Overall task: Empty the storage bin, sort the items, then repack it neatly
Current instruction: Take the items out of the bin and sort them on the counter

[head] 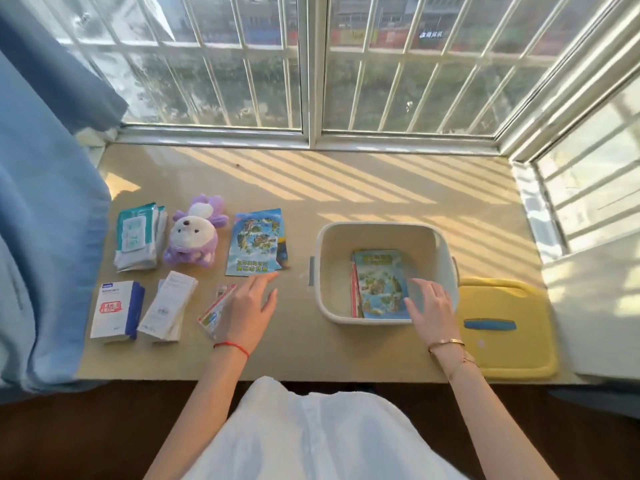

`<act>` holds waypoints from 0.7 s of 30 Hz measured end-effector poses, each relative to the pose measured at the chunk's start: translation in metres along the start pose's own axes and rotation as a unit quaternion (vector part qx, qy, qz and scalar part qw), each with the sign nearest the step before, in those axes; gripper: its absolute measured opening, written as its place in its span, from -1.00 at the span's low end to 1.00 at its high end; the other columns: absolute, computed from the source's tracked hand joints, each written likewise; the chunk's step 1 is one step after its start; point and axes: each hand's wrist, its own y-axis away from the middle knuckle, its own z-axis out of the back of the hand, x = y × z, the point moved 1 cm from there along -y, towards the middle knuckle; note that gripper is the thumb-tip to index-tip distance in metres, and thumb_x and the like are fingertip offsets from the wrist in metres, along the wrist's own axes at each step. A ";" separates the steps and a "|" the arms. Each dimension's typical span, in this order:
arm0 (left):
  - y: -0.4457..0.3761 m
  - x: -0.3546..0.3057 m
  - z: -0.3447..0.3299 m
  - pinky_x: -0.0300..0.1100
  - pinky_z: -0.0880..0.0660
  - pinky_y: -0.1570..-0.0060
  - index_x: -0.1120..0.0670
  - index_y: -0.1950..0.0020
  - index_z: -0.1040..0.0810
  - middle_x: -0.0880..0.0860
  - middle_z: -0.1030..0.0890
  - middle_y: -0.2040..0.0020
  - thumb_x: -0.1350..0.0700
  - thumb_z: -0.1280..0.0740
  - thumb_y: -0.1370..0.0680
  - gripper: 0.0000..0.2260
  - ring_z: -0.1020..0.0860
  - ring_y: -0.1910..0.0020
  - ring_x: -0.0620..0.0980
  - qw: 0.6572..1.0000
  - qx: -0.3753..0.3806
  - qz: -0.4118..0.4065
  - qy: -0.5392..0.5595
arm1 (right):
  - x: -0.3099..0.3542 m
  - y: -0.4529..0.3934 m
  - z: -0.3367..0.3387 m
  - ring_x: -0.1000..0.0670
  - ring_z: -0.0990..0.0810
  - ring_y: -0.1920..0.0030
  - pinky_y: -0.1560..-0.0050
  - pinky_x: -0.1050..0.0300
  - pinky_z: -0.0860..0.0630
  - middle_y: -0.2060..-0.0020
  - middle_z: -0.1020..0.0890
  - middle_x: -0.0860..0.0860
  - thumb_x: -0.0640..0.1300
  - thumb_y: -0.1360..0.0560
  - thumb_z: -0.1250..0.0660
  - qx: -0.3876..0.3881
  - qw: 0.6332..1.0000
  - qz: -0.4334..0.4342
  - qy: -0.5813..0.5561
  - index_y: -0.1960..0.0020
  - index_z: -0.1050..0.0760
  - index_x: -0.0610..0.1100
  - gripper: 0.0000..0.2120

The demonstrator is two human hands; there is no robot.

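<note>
On the sunlit sill (346, 188) by barred windows (311, 64), bin (384, 230) held booklets (381, 285); right hand (433, 310) spread over them, left hand (247, 313) splayed, both empty, near the plush (194, 237)

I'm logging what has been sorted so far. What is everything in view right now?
Storage bin: 1, white, sill right of centre.
Booklets in bin: a small stack, blue-green cover on top.
Lid: 1, yellow with blue handle, right of bin.
Booklets on sill: about 2, blue-green, left of bin.
Plush toy: 1, purple and white.
Wipes packs: teal-white, far left.
Boxes: stacked, white-blue, front left.
Paper sachets: white stack.
Small packet: under left hand.
Curtain: blue, left.
Left hand: open.
Right hand: open, over bin.
</note>
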 end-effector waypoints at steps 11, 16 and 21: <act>-0.066 -0.096 -0.140 -0.06 -0.50 -0.10 0.10 -0.28 -0.50 0.08 -0.58 -0.15 0.22 -0.29 -0.55 -0.70 -0.56 -0.10 0.06 0.994 0.066 0.068 0.046 | -0.072 -0.094 -0.021 -0.14 -0.37 -0.30 -0.32 0.02 -0.30 -0.31 -0.42 -0.11 -0.07 -0.55 -0.28 0.172 0.984 -0.037 0.024 -0.42 -0.27 -0.13 -0.52; -0.087 -0.080 -0.194 -0.14 -0.50 -0.02 0.02 -0.33 -0.43 0.00 -0.55 -0.20 0.12 -0.25 -0.58 -0.68 -0.53 -0.11 -0.02 0.985 0.122 0.121 0.013 | -0.081 -0.123 -0.065 -0.18 -0.42 -0.30 -0.31 -0.01 -0.36 -0.32 -0.40 -0.18 -0.10 -0.54 -0.31 0.217 0.970 -0.107 -0.024 -0.44 -0.20 -0.20 -0.46; -0.101 -0.070 -0.239 -0.18 -0.48 0.02 0.02 -0.40 -0.35 0.01 -0.51 -0.25 0.07 -0.24 -0.59 -0.62 -0.53 -0.12 -0.03 0.968 0.189 0.167 0.007 | -0.093 -0.141 -0.105 -0.22 -0.34 -0.32 -0.36 -0.07 -0.29 -0.31 -0.38 -0.20 -0.06 -0.49 -0.38 0.209 0.967 -0.141 -0.025 -0.43 -0.19 -0.21 -0.37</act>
